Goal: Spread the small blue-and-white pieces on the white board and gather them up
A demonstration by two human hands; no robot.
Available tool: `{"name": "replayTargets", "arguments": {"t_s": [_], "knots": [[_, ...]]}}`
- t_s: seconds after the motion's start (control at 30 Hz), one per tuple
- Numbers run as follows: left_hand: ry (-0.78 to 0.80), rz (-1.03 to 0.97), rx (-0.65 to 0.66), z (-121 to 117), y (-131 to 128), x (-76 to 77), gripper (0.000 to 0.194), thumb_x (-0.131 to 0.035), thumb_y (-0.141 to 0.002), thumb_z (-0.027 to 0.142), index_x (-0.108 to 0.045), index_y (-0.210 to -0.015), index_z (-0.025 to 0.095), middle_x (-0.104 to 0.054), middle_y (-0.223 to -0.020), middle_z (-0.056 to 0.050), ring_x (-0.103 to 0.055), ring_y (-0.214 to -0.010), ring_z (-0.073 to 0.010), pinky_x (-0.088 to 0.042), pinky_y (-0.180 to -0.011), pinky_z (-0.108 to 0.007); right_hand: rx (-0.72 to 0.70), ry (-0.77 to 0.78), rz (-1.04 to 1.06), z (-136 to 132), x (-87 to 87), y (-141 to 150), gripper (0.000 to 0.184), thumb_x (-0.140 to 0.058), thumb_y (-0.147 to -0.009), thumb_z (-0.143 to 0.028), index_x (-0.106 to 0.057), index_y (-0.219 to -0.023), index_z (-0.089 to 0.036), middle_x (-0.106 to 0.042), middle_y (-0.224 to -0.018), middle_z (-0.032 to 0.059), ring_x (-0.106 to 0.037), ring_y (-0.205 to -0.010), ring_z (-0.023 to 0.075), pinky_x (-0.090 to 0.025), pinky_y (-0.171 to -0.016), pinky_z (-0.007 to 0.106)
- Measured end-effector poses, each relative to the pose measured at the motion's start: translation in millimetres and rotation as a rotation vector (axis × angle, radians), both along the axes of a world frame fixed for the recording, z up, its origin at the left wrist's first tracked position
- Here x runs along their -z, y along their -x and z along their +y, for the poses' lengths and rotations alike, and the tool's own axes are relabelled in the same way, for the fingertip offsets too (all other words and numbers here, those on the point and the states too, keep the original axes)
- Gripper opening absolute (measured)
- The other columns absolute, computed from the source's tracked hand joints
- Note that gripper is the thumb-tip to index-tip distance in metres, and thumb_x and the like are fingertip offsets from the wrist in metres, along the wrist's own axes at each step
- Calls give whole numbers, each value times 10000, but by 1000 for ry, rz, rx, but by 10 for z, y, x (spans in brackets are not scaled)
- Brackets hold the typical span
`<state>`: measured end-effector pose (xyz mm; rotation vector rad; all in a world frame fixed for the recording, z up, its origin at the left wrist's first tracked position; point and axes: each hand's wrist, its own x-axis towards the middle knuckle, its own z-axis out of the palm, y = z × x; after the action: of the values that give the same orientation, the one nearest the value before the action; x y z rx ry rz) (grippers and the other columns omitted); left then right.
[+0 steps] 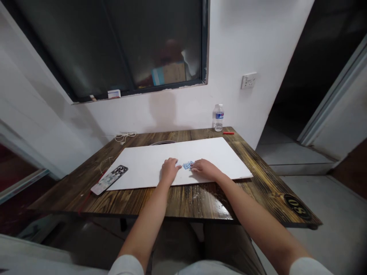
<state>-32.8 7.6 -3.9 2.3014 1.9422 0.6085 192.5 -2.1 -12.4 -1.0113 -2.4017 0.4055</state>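
A small cluster of blue paper clips [187,165], thin looped outlines, lies on a white board [146,162]. My left hand [170,170] rests on the board just left of the cluster, thumb held apart from the fingers and nothing visible in it. From the right, my right hand [205,169] reaches the cluster's edge. Its fingers are bent and close together, with the fingertips on the blue paper clips. The palm and the undersides of these fingers are hidden.
A phone [109,179] in a patterned case overlaps the board's left edge. On the wooden table [129,202] stand a plastic bottle [218,117] and a red pen-like stick [228,133] at the back right. A white cord [125,135] lies at the back left.
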Motion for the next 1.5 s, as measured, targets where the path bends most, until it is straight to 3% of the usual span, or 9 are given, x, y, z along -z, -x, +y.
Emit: {"name": "replayTargets", "arguments": {"t_s": [0.13,0.23,0.4,0.57,0.73,0.93,1.17,1.33,1.5], "knots": [[47,-103,66,20,-20,20,212,-579,-901,301,-742,-978,191,-713,-1095,-125,-598,-1121,-275,-424,-980,-381,-197,93,24,-50,-47,11,256,-523,-946,-316,-750,-850,-247,-742,-1114,45,-609,-1183,223,-433,-1012,349],[147,-163,273,7,-112,48,341,-438,-973,347,-707,-1147,232,-656,-1290,-88,-513,-1294,-250,-357,-1081,-406,-258,153,33,-112,-66,59,220,-541,-929,-322,-749,-934,-252,-717,-1186,37,-589,-1209,226,-442,-992,341],[303,-67,549,-78,-196,7,462,-347,-1003,452,-472,-1433,339,-373,-1556,-20,-202,-1494,-233,-87,-1189,-539,119,82,211,-96,-118,42,357,-459,-966,-347,-752,-822,-201,-760,-876,66,-685,-831,212,-493,-837,330],[315,-58,694,-119,-167,-86,372,-606,-888,440,-647,-1253,378,-578,-1404,-8,-324,-1447,-258,-159,-1181,-519,205,50,232,16,-75,-65,347,-435,-984,-352,-762,-1007,-237,-749,-1072,64,-649,-1079,236,-464,-969,380],[140,-80,491,-70,-82,-100,206,-613,-881,335,-768,-1016,333,-712,-1198,-2,-550,-1251,-221,-362,-1086,-355,75,79,-81,23,29,-77,350,-554,-932,-313,-658,-1266,-304,-600,-1377,41,-456,-1357,309,-364,-1095,509],[59,49,158,-50,8,-74,289,-518,-933,337,-754,-1078,253,-668,-1273,-82,-577,-1198,-258,-410,-1015,-375,73,62,-154,-8,-58,-196,255,-573,-912,-320,-741,-1103,-317,-611,-1361,34,-413,-1387,340,-330,-1089,599],[226,-9,361,-15,-102,9,446,-398,-993,422,-589,-1343,222,-445,-1508,-113,-299,-1457,-282,-248,-1163,-472,-202,230,-177,-86,-16,-105,407,-545,-928,-401,-601,-1327,-340,-441,-1513,54,-287,-1461,299,-233,-1141,607],[340,-53,630,-76,-179,-31,592,-287,-1008,523,-273,-1543,270,-242,-1604,-60,-162,-1502,-204,-82,-1218,-453,108,213,-310,-107,40,-8,708,-480,-949,-467,-265,-1549,-158,-171,-1608,177,-131,-1502,312,-139,-1180,576],[414,-37,829,-133,-151,-150,479,-424,-965,555,-532,-1386,353,-367,-1551,11,-214,-1489,-219,-93,-1211,-466,372,230,-355,-71,-56,-187,613,-403,-984,-397,-295,-1530,-141,-203,-1610,182,-154,-1496,337,-176,-1158,605]]}}
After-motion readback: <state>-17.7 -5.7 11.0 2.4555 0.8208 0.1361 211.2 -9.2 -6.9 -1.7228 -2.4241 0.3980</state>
